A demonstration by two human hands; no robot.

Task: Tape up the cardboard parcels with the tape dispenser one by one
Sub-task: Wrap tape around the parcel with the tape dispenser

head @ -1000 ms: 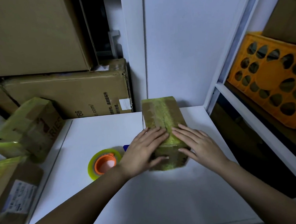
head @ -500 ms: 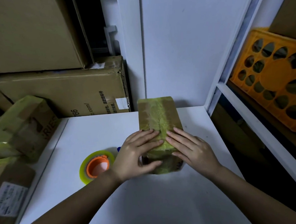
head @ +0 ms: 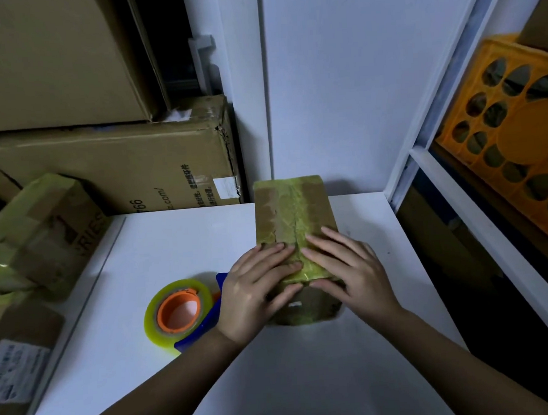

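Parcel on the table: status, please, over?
Both hands, left and right, flat on parcel, pressing tape. Tape dispenser idle beside left hand. Nothing blocking.

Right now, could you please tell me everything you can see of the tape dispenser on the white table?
The blue plastic tape dispenser lies on its side on the white table, just left of the taped cardboard parcel. It carries a roll of clear yellowish tape on an orange core that faces up. Only parts of its blue frame show; the left hand, pressing the parcel, hides the rest. Neither hand grips it.
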